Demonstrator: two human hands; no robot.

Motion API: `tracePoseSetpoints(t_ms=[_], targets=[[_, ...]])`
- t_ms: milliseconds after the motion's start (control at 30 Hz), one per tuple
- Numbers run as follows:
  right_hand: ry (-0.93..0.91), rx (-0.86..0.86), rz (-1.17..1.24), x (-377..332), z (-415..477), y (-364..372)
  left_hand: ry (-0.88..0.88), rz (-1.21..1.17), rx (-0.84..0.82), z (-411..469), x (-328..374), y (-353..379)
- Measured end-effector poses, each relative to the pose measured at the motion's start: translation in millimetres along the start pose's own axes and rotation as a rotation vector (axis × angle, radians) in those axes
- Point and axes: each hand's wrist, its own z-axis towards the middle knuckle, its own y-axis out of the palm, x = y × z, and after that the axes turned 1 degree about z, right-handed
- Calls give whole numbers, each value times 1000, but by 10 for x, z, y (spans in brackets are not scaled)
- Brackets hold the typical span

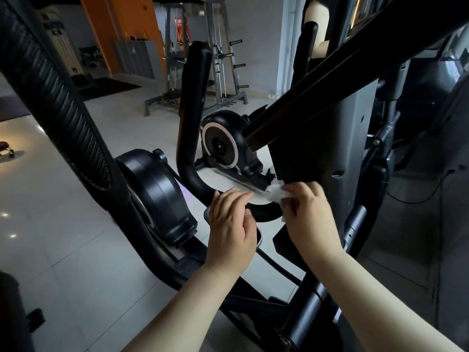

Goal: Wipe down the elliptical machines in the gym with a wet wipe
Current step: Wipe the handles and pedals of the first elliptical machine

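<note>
A black curved handlebar [189,138] of the elliptical machine rises in the middle and bends right at its lower end. My left hand [232,224] curls its fingers round the lower bend of that bar. My right hand [308,214] pinches a crumpled white wet wipe [275,193] and presses it on the bar just right of my left hand, beside the grey centre column [352,138]. Under my hands the bar is partly hidden.
A ribbed black moving arm [58,97] crosses the left side. Black flywheel housings [157,194] stand on the pale tiled floor; another one [223,141] stands behind. A weight rack [223,64] and orange wall are far back. A cable [416,196] trails at right.
</note>
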Motion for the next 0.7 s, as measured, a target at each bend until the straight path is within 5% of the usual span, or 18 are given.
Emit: tracePoseSetpoints(t_ms=[133, 300, 467, 600, 700], targets=[[-88, -182, 125, -258, -155, 93, -55, -43, -37, 1, 90, -47], [360, -150, 668, -232, -89, -66, -98, 132, -111, 46, 319, -34], [350, -15, 555, -169, -119, -10, 24, 170, -102, 87, 308, 164], [31, 32, 314, -170, -180, 91, 138, 90, -84, 60, 93, 70], [-37, -16, 286, -133, -173, 137, 161, 115, -13, 139, -113, -73]])
